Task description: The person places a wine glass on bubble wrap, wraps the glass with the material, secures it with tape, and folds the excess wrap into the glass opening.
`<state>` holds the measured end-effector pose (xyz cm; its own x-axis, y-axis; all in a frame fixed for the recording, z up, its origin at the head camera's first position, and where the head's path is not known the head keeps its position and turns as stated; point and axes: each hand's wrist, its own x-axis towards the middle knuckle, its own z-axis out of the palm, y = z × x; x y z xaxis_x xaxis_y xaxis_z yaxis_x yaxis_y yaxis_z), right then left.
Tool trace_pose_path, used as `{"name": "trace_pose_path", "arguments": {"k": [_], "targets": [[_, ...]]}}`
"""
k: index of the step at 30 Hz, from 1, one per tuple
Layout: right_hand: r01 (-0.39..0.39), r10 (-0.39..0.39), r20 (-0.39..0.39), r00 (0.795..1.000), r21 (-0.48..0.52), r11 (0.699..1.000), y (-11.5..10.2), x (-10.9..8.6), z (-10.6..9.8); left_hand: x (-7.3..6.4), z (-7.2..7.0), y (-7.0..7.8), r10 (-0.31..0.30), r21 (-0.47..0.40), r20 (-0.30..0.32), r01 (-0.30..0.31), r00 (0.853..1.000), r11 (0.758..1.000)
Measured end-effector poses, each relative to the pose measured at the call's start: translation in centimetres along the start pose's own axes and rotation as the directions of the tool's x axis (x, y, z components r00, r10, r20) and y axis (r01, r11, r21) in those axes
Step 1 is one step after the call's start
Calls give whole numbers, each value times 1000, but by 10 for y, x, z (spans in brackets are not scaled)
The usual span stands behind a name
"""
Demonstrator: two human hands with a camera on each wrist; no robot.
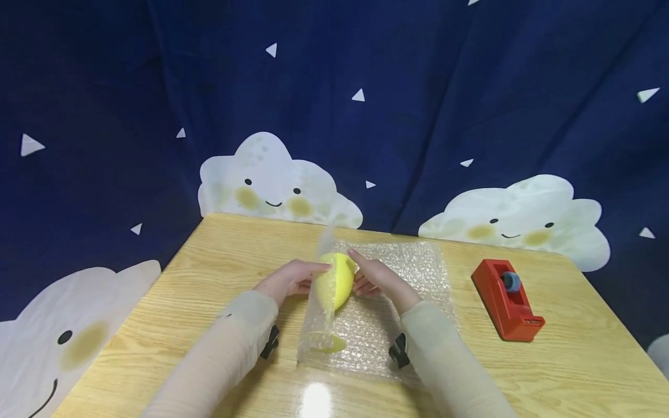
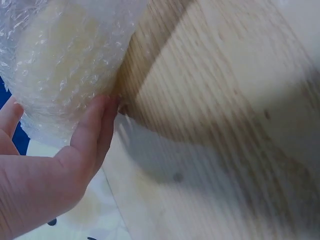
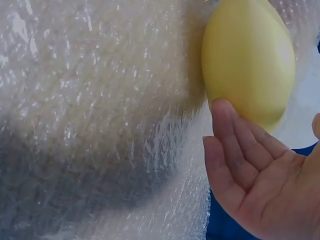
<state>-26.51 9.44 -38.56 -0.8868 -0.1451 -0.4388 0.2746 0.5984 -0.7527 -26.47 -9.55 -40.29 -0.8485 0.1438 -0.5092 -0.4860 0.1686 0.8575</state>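
A smooth yellow goblet-shaped object (image 1: 343,281) lies on a sheet of bubble wrap (image 1: 413,273), its round foot toward the near edge. The sheet's left part is folded up over the object's left side. My left hand (image 1: 288,278) holds this fold against the object, thumb on top and fingers along the side; the left wrist view shows the wrap (image 2: 65,65) between thumb and fingers. On the other side, my right hand (image 1: 378,278) has loosely bent fingers beside the object, and in the right wrist view its fingertips (image 3: 222,110) appear to touch the yellow bowl (image 3: 247,60).
A red tape dispenser (image 1: 507,302) with a blue-grey roll (image 1: 511,281) stands to the right of the bubble wrap. The wooden table (image 1: 230,244) ends at a dark blue curtain (image 1: 324,75) with cloud and triangle prints.
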Motion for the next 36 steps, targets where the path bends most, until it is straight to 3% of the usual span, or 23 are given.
{"name": "trace_pose_path", "arguments": {"k": [6, 12, 36], "targets": [[-11, 11, -4, 1000, -22, 1000, 1, -2, -1, -3, 9, 5, 6, 77, -50, -2, 999, 997], [2, -2, -1, 1000, -37, 999, 4, -1, -2, -3, 12, 6, 13, 147, -58, -4, 998, 989], [-16, 15, -21, 1000, -50, 999, 14, 3, -1, -2, 25, 8, 25, 218, -44, -15, 999, 976]]}}
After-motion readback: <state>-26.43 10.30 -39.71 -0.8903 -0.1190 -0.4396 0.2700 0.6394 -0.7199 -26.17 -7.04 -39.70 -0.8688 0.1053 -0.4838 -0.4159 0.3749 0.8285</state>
